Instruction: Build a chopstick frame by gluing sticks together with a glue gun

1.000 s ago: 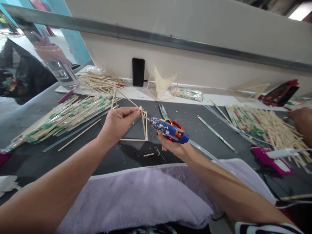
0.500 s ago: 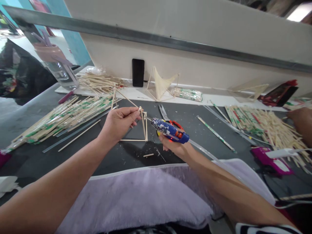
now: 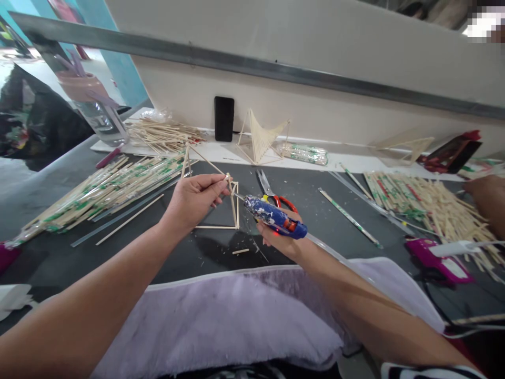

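My left hand (image 3: pixel 199 197) pinches the upper corner of a wooden stick frame (image 3: pixel 216 227), which stands on the dark table. My right hand (image 3: pixel 282 237) is wrapped round a blue glue gun (image 3: pixel 272 215) spotted with white; a small red light shows on it. The gun's nozzle points left and is at the sticks just below my left fingertips; whether it touches them I cannot tell. A clear glue stick runs out of the gun's rear. Behind the gun lie scissors (image 3: pixel 265 183) with red and yellow handles. A short stick piece (image 3: pixel 240 251) lies in front of the frame.
Wrapped sticks (image 3: pixel 106 195) and a bottle (image 3: pixel 98 118) are at left. A phone (image 3: pixel 224 119) and a finished stick model (image 3: pixel 262 137) stand at the back. Loose sticks (image 3: pixel 445 210), a magenta device (image 3: pixel 437 260) and another person's hand (image 3: pixel 487 202) are at right.
The glue gun's nozzle has shifted slightly left and down along the frame's sticks. My left hand keeps its pinch at the corner.
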The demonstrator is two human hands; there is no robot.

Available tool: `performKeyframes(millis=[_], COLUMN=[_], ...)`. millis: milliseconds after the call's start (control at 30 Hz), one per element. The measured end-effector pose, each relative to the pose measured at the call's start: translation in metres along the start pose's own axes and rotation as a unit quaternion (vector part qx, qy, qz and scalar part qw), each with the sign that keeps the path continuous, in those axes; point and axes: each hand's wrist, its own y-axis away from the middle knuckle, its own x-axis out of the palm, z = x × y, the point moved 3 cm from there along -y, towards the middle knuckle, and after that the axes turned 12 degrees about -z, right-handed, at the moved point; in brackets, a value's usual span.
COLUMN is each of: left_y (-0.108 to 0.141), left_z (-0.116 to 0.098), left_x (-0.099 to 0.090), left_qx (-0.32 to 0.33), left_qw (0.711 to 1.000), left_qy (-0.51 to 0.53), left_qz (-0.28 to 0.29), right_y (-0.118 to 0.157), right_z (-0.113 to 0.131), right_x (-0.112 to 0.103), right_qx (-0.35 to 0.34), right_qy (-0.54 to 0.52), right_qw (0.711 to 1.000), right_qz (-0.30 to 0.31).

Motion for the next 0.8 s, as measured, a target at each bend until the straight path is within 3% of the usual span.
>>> performKeyframes(millis=[133,367,800], left_y=[0.0,0.0,0.0], left_z=[0.0,0.001,0.0], left_x=[0.0,0.0,0.0], left_qx=[-0.007,-0.01,-0.003], left_qw=[1.0,1.0,1.0], left_qy=[0.0,-0.001,-0.006], left_qz=[-0.002,0.003,0.003], right_y=[0.001,0.002,0.0], right_z=[0.002,0.014,0.004], right_x=[-0.001,-0.005,-0.004], right_qx=[-0.036,-0.199,-0.195], right_qy=[0.006,0.048,0.079], right_qw=[0.999,0.979,0.976], right_qz=[-0.016,-0.016,-0.049])
